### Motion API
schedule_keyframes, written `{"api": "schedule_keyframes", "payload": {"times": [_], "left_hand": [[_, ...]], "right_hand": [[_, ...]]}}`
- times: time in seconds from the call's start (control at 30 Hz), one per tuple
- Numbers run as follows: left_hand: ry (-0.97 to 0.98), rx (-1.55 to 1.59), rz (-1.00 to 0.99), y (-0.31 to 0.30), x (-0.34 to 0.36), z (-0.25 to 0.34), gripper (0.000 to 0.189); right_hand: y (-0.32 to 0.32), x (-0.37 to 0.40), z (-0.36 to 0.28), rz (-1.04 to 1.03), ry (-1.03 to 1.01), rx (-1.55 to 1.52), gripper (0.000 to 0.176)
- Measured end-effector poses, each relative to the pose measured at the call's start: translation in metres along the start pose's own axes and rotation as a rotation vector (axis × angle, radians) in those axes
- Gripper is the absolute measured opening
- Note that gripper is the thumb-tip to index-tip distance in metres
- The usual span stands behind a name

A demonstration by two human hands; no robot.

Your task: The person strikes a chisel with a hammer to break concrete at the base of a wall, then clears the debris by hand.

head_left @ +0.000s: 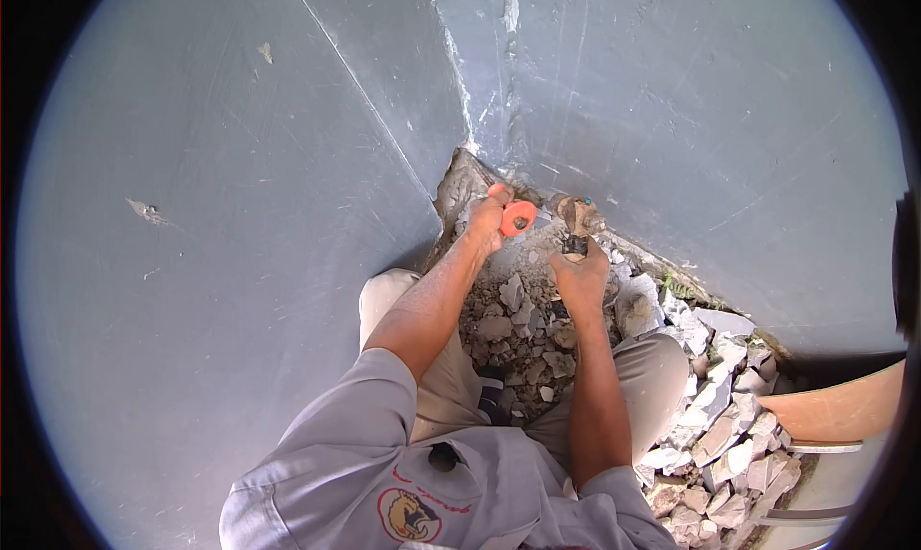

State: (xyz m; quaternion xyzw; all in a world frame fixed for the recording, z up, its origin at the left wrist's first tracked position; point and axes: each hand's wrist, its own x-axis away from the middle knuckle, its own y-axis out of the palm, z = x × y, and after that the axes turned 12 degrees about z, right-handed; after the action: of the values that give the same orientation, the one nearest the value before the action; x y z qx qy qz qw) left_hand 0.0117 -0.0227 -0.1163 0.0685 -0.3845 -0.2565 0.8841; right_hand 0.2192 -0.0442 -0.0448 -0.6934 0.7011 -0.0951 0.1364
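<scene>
My left hand (486,220) is closed round a chisel with an orange hand guard (521,211), held close to the wall corner. The chisel's tip is hard to make out against the dusty rubble. In my right hand (583,280) is a short hammer, its dusty head (578,214) just right of the guard. A small gap separates the hammer head from the chisel. Below both hands lies broken masonry rubble (518,301), between my knees.
Grey walls (288,166) (729,118) meet at the corner ahead. A heap of broken chunks (720,416) lies to my right, beside a curved orange-brown piece (835,406). Some green weeds (683,289) grow along the right wall's base.
</scene>
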Motion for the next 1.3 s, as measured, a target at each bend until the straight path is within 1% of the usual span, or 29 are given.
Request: {"api": "schedule_keyframes", "payload": {"times": [0.1,0.2,0.3,0.4,0.5,0.53,0.63,0.67,0.73,0.83,0.87,0.93,1.0,1.07,1.17,1.2,1.23,1.27,1.3], "left_hand": [[-0.046,0.153,-0.069,-0.001,-0.009,0.004,0.015],[-0.060,0.241,-0.174,-0.002,-0.014,0.009,0.008],[-0.115,0.238,-0.237,-0.004,-0.021,0.019,0.011],[-0.103,0.308,-0.235,-0.005,-0.027,0.020,0.010],[-0.094,0.323,-0.226,-0.005,-0.031,0.015,0.011],[-0.081,0.319,-0.182,-0.002,-0.025,0.017,0.010],[-0.109,0.316,-0.150,0.002,-0.021,0.029,0.008],[-0.100,0.319,-0.169,0.002,-0.021,0.032,0.009],[-0.082,0.321,-0.213,0.002,-0.023,0.039,0.013],[-0.097,0.336,-0.236,0.002,-0.027,0.042,0.022],[-0.098,0.330,-0.230,0.003,-0.025,0.040,0.024],[-0.090,0.314,-0.215,0.002,-0.025,0.044,0.026],[-0.085,0.331,-0.255,-0.002,-0.036,0.039,0.026],[-0.086,0.341,-0.275,-0.005,-0.048,0.032,0.026],[-0.112,0.328,-0.263,0.000,-0.045,0.030,0.024],[-0.128,0.313,-0.247,0.002,-0.041,0.032,0.023],[-0.145,0.295,-0.226,0.002,-0.033,0.032,0.023],[-0.130,0.282,-0.214,0.002,-0.030,0.028,0.015],[-0.141,0.205,-0.166,-0.001,-0.022,0.025,0.014]], "right_hand": [[0.000,0.001,-0.002,0.007,-0.035,0.024,0.038],[0.002,0.003,-0.003,-0.012,-0.001,0.027,0.038],[0.006,0.005,-0.003,0.018,-0.054,0.006,0.036],[0.001,0.012,-0.020,0.025,-0.200,-0.076,0.025],[0.003,0.013,-0.035,0.176,-0.470,-0.167,0.020],[-0.003,0.022,-0.054,0.121,-0.341,-0.172,0.018],[0.001,0.024,-0.046,0.203,-0.433,-0.115,0.018],[0.006,0.025,-0.046,0.265,-0.421,-0.137,0.017],[0.038,0.023,-0.002,0.277,-0.363,-0.008,0.019],[0.050,0.003,0.003,0.117,-0.493,0.127,0.023],[0.057,0.004,0.006,-0.031,-0.224,0.056,0.025],[0.062,0.013,0.003,-0.090,-0.035,-0.012,0.027],[0.065,0.019,0.002,-0.009,-0.083,-0.210,0.028],[0.066,0.018,0.001,0.034,-0.173,-0.272,0.028],[0.063,0.005,0.000,0.048,-0.368,-0.160,0.029],[0.062,-0.003,-0.001,-0.151,-0.134,0.211,0.031],[0.055,-0.001,0.000,-0.140,-0.123,0.173,0.032],[0.050,0.001,0.000,-0.128,-0.114,0.133,0.033],[0.044,0.006,0.002,-0.123,-0.107,0.098,0.034]]}}
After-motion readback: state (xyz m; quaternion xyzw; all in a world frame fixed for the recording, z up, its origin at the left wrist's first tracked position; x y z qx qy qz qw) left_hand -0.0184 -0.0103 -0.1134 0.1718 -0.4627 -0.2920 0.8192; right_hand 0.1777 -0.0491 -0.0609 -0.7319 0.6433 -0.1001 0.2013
